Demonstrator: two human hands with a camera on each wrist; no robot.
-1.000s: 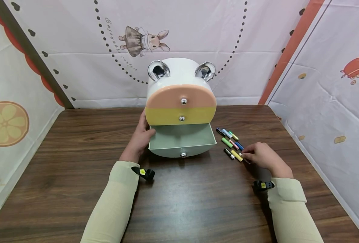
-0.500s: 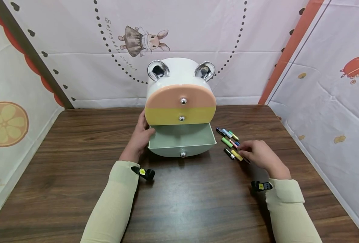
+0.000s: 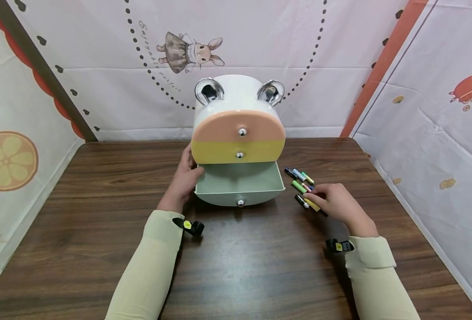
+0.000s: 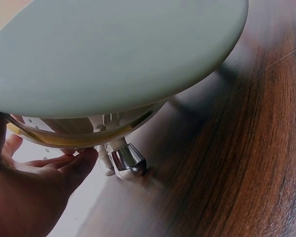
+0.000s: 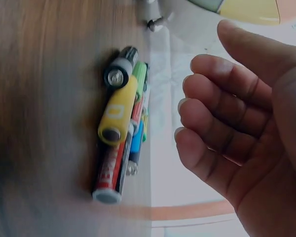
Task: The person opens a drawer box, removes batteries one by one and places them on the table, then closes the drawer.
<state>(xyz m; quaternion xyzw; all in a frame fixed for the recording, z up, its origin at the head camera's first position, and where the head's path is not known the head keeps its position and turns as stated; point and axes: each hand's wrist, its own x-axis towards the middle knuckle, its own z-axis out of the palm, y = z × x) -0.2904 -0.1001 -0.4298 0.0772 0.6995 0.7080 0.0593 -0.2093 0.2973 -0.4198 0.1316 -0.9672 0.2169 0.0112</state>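
Observation:
A white cabinet (image 3: 239, 89) with silver ears has a peach drawer (image 3: 220, 126) and a yellow drawer (image 3: 216, 153) closed. Its green bottom drawer (image 3: 216, 198) is pulled out, with nothing visible inside. My left hand (image 3: 181, 183) grips the cabinet's left side, thumb by the drawer's edge, fingers reaching behind. Several small batteries lie in rows to the right, among them a yellow battery (image 5: 117, 111), a black-and-red battery (image 5: 110, 173) and a green battery (image 3: 299, 186). Just above them hovers my right hand (image 3: 337, 204), fingers loosely bent and holding nothing.
Everything stands on a dark wood-grain table (image 3: 100, 249). Behind it hangs a white printed cloth (image 3: 319, 111), which also lines both sides. A silver-tipped foot (image 4: 129, 163) supports the cabinet underneath.
My right hand has shifted slightly left across the batteries, its fingertips now over the yellow one. The left hand, cabinet and drawers have stayed put.

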